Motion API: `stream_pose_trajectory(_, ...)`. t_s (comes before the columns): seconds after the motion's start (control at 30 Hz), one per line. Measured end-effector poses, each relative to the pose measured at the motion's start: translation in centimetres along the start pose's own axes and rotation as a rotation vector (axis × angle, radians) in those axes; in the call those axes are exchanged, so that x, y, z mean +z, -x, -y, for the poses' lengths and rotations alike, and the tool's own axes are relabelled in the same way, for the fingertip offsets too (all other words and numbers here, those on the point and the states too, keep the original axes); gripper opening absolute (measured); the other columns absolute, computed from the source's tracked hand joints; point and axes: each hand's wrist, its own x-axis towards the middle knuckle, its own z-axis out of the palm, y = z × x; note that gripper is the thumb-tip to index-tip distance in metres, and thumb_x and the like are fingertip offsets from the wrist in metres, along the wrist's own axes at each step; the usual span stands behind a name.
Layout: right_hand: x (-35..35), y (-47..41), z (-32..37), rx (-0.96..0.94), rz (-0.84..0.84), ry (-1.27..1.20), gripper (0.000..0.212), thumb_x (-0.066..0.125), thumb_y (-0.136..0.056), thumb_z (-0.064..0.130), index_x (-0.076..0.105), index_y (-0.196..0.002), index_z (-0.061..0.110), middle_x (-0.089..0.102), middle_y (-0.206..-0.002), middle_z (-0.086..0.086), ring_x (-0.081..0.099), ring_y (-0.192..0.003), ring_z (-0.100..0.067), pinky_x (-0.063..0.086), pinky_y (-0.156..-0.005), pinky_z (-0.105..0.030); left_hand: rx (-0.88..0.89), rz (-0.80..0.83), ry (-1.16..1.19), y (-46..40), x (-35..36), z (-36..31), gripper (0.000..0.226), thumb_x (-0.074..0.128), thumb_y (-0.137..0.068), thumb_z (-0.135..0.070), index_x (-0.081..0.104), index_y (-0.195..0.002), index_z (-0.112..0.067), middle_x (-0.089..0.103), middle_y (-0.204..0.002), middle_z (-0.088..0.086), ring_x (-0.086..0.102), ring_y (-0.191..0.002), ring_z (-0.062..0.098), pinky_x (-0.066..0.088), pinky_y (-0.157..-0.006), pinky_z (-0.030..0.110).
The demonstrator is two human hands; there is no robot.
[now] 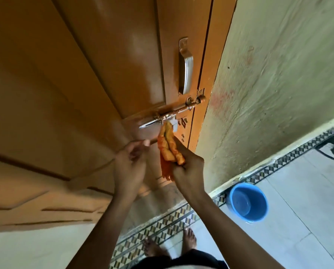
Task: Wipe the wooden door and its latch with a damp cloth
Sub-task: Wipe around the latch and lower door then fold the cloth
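The right hand (189,167) is clamping a twisted orange cloth (169,144), its upper tip reaching up to touch the underside of the latch (174,113) on the door (75,74). The left hand (130,162) is hovering just beside it, fingers loosely curled and gripping nothing, one fingertip pointing toward the cloth. The two hands are sitting close together below the latch but are not touching.

The cloth is looking soft and limp, wrung into a rope with a loose tail hanging below the fist; it is likely light and, if damp, a little clingy. Taking it near the middle, as the right hand is doing, is leaving a stiff enough end to poke around the bolt and its brackets. The latch itself is looking rigid, shiny and probably slippery when wet, so the free hand may be needed to steady the bolt.

A handle (185,66) is standing above the latch. A blue bucket (248,201) is sitting on the floor near the wall, well apart from the hands; it is appearing nearly empty, though any shallow water is hard to make out
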Motion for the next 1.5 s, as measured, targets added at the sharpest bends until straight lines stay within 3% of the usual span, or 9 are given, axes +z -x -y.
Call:
stream_pose_trajectory(0.13, -0.5, 0.7, -0.9, -0.27, 0.25, 0.181, 0.062, 0.069, -0.081, 0.0, 0.063, -0.142, 0.013, 0.068, -0.139, -0.012, 0.072, -0.115, -0.024, 0.057, -0.098, -0.023, -0.545, 0.245, 0.633, 2.0, 0.6, -1.9, 0.03, 0.056, -0.104, -0.041, 0.076, -0.106, -0.018, 0.082, -0.101, 0.001, 0.078, -0.093, 0.013, 0.063, -0.07, 0.028)
stream_pose_trajectory(0.33, -3.9, 1.6, -2.2, 0.104, 0.508, -0.496, 0.076, 0.066, -0.08, -0.008, 0.048, -0.151, 0.013, 0.061, -0.149, -0.004, 0.059, -0.137, -0.022, 0.05, -0.113, -0.043, -0.636, 0.075, 0.628, 3.0, 0.6, -1.0, 0.014, 0.062, -0.102, -0.003, 0.074, -0.099, -0.007, 0.082, -0.086, 0.007, 0.076, -0.083, 0.02, 0.065, -0.062, 0.032)
stream_pose_trajectory(0.43, -5.0, 1.3, -2.1, 0.232, 0.14, -0.686, 0.051, 0.063, -0.084, 0.007, 0.064, -0.135, -0.002, 0.074, -0.125, -0.018, 0.071, -0.118, -0.038, 0.058, -0.102, -0.049, -0.66, 0.108, 0.631, 3.9, 0.5, -0.7, 0.014, 0.062, -0.102, -0.008, 0.076, -0.1, -0.01, 0.082, -0.089, 0.004, 0.076, -0.084, 0.018, 0.064, -0.073, 0.037)
stream_pose_trajectory(0.53, -4.8, 0.8, -2.5, 0.365, -0.132, -0.394, 0.027, 0.067, -0.096, 0.018, 0.074, -0.119, 0.006, 0.079, -0.11, -0.011, 0.077, -0.102, -0.028, 0.062, -0.092, -0.053, -0.664, 0.158, 0.688, 4.5, 0.5, -0.8, 0.016, 0.063, -0.101, -0.014, 0.075, -0.111, -0.008, 0.081, -0.101, 0.008, 0.075, -0.094, 0.021, 0.064, -0.078, 0.038)
stream_pose_trajectory(0.67, -5.2, 0.1, -2.7, 0.608, 0.152, -0.428, 0.059, 0.07, -0.086, 0.058, 0.069, -0.13, 0.019, 0.076, -0.123, -0.006, 0.071, -0.117, -0.028, 0.059, -0.099, -0.051, -0.68, 0.197, 0.725, 5.0, 0.6, -1.0, 0.036, 0.067, -0.093, -0.026, 0.072, -0.125, -0.009, 0.078, -0.118, 0.014, 0.073, -0.108, 0.028, 0.063, -0.082, 0.04)
stream_pose_trajectory(0.77, -6.2, -0.2, -2.0, 0.758, 0.345, -0.769, 0.045, 0.069, -0.094, 0.032, 0.067, -0.132, 0.009, 0.068, -0.133, -0.021, 0.068, -0.12, -0.037, 0.06, -0.094, -0.049, -0.675, 0.189, 0.709, 5.1, 0.6, -0.9, 0.043, 0.069, -0.093, -0.03, 0.068, -0.132, -0.013, 0.076, -0.125, 0.013, 0.072, -0.113, 0.028, 0.061, -0.089, 0.043)
stream_pose_trajectory(0.97, -7.0, -0.1, -1.5, 0.719, 0.195, -0.662, 0.055, 0.085, -0.068, 0.004, 0.073, -0.121, 0.004, 0.076, -0.119, -0.017, 0.072, -0.111, -0.039, 0.064, -0.082, -0.048, -0.535, 0.242, 0.555, 4.9, 0.6, -0.4, 0.014, 0.062, -0.105, -0.019, 0.076, -0.107, -0.019, 0.083, -0.099, 0.002, 0.078, -0.092, 0.016, 0.065, -0.077, 0.034)
stream_pose_trajectory(1.3, -11.0, 3.4, -2.0, 0.585, 0.023, -0.389, 0.022, 0.074, -0.091, 0.004, 0.072, -0.111, 0.013, 0.073, -0.111, -0.02, 0.073, -0.101, -0.038, 0.059, -0.089, -0.062, -0.396, 0.444, 0.32, 6.5, 3.1, 0.3, 0.017, 0.073, -0.095, -0.001, 0.077, -0.1, -0.017, 0.083, -0.093, 0.0, 0.078, -0.088, 0.012, 0.063, -0.073, 0.024)
stream_pose_trajectory(1.5, -17.8, 4.9, -3.0, 0.501, 0.007, -0.219, 0.016, 0.077, -0.089, 0.005, 0.07, -0.099, 0.015, 0.077, -0.097, -0.013, 0.073, -0.086, -0.029, 0.059, -0.063, -0.033, -0.43, 0.45, 0.353, 10.2, 8.4, -0.2, 0.008, 0.072, -0.097, -0.003, 0.074, -0.099, -0.011, 0.082, -0.089, 0.004, 0.078, -0.083, 0.015, 0.062, -0.07, 0.029)
